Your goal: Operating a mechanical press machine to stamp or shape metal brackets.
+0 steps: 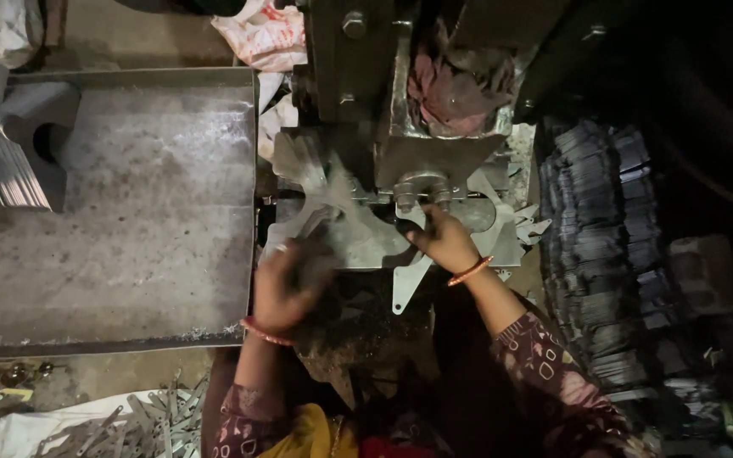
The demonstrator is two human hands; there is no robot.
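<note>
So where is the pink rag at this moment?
In the head view the pink rag sits top centre, stuffed into the press machine, above the right hand.

We are reaching both arms forward: left hand (286,288) curling loosely, blurred; right hand (444,240) extending farther, fingers bent downward.

Left hand (286,288) motion-blurred; grip on metal blank (358,233) unclear.
</note>
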